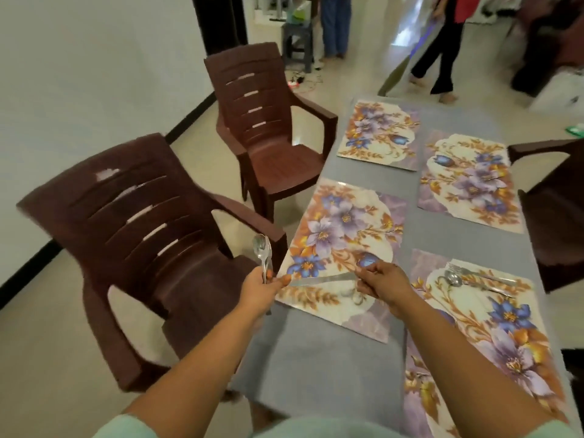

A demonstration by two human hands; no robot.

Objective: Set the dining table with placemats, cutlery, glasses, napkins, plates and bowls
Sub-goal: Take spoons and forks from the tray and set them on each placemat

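The right hand (380, 281) is down low over the near-left placemat (343, 257), fingers curled round the handle end of a knife (319, 280), and that is the piece going down now. The blade runs out leftward from the grip, lying almost flat and close over the mat's near edge. Its long axis sits crosswise, roughly parallel to that near edge, tip pointing toward the left hand (262, 287). Whether the blade already touches the mat, I cannot tell; it looks just above or barely on it.

Over on the other side, the left hand is closed round a bunch of spare cutlery (263, 257), gripped low on the handles. The heads stick straight up above the fist, a spoon bowl topmost, long axis near upright and tilted a touch away from the body. It hangs beyond the table's left edge, in front of the near brown chair (132, 248).

To do this step well, I would say lower the handle end last so the knife settles without sliding, then let the fingers uncurl only once it lies flat. Keep it fully on the mat, clear of the edge. The finished setting (474, 278) to the right of the right hand is the pattern to copy: fork, spoon and knife lie side by side there, all on the near-right placemat (505, 336). Matching that direction would keep the places uniform. The left hand should hold steady and keep its bundle from snagging the chair arm.

Two more floral mats wait farther up the grey table (316, 368), bare of cutlery.
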